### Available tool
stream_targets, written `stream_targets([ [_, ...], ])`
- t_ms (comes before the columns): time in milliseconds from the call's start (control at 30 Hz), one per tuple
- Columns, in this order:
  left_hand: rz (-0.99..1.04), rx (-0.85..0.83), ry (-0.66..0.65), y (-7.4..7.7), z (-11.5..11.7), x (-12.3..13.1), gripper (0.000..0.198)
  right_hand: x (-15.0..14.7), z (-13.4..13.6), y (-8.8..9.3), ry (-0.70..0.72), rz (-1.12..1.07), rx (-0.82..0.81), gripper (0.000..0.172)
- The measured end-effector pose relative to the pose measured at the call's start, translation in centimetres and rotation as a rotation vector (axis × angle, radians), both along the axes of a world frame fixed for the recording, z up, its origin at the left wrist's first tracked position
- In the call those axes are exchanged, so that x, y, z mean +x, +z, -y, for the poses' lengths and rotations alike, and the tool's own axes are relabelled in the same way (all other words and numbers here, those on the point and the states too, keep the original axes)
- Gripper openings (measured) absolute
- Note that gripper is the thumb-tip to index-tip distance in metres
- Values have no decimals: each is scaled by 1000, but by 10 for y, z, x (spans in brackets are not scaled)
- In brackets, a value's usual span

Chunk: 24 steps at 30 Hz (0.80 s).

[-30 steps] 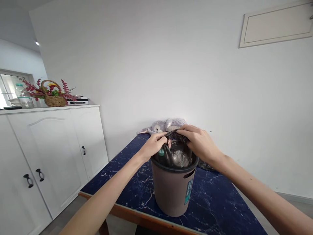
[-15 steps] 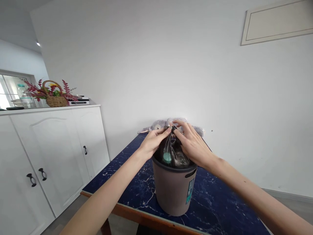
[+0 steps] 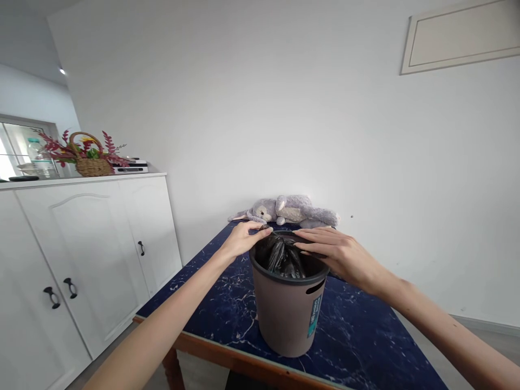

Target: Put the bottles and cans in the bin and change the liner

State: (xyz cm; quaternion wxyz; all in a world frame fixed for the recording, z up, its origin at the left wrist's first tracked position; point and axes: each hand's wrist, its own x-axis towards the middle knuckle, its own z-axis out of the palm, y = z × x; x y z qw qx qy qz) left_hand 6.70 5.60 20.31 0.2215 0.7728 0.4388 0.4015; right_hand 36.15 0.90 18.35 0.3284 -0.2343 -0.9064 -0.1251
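Observation:
A brownish-grey trash can [image 3: 284,317] with a dark rim and a teal label stands upright on the blue marbled table. Inside it sits a black plastic garbage bag [image 3: 285,259], its top bunched, below the rim. My left hand [image 3: 244,238] is at the far left of the rim, thumb and fingers pinching a bit of the black bag. Over the right side of the opening, my right hand [image 3: 339,252] lies flat with its fingers stretched out above the bag. Whether its fingertips touch the bag is hard to see.
A grey plush rabbit [image 3: 294,208] lies at the table's far end against the wall. To the left is a white cabinet [image 3: 101,233] with a flower basket [image 3: 94,165] and a plastic bottle [image 3: 40,157] on top. The table's wooden front edge [image 3: 227,352] is near me.
The bag's gathered top has sunk from above the rim into the trash can. My hands have moved apart and lower, and the right one has let go of the bag's top.

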Motion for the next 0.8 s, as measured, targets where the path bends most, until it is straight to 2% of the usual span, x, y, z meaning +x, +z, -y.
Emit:
stream_targets([
  [200,-94,29,11,-3,-11,-21,47,13,7,4,-44,69,-90,40],
  [300,-30,-81,22,-2,-10,-22,50,21,7,8,-53,76,-143,39],
  [400,26,-166,90,-1,-8,-24,53,29,6,11,-68,55,-154,38],
  [633,71,-148,167,-2,-10,-30,55,46,7,8,-98,-27,-144,38],
  [800,192,-135,130,0,1,-22,52,46,5,12,-164,-79,-321,35],
])
